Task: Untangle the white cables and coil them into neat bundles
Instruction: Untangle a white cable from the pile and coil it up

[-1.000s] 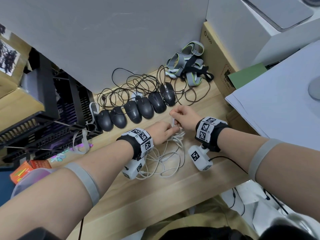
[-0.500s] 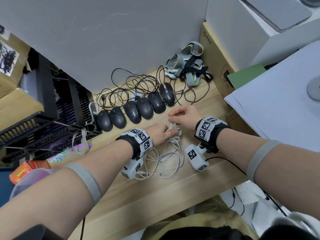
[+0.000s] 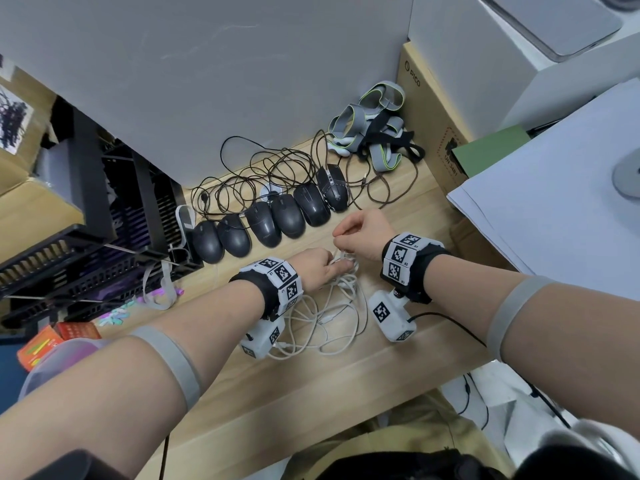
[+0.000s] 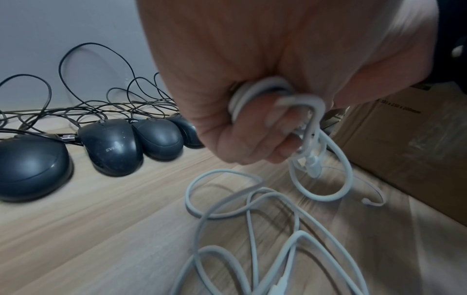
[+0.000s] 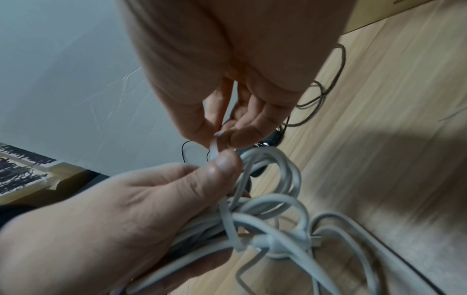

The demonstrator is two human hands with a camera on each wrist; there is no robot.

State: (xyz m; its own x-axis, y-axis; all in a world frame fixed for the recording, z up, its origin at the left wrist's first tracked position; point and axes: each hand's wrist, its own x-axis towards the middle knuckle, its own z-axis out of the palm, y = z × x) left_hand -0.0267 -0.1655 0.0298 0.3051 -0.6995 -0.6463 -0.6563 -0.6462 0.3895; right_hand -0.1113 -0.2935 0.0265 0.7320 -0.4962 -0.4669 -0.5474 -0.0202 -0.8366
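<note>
A tangle of white cables (image 3: 322, 317) lies on the wooden desk (image 3: 381, 382) between my wrists. My left hand (image 3: 322, 268) grips a bunch of the white cable loops (image 4: 262, 93) in its curled fingers, and a white plug (image 4: 313, 163) hangs just below the fist. My right hand (image 3: 360, 230) sits just beyond and right of the left one. Its thumb and fingers pinch a thin flat white strand (image 5: 215, 147) that rises out of the knot of white cables (image 5: 265, 223). The left thumb (image 5: 217, 169) presses beside that strand.
A row of several black mice (image 3: 270, 220) with tangled dark cords (image 3: 263, 168) lies along the grey wall just beyond my hands. Grey straps (image 3: 374, 129) and a cardboard box (image 3: 433, 123) stand at the far right, a black rack (image 3: 69, 244) at the left, white paper sheets (image 3: 554, 188) at the right.
My right hand has lifted slightly away from the left, drawing the thin strand up out of the bunch. The left hand keeps its hold in nearly the same place.
</note>
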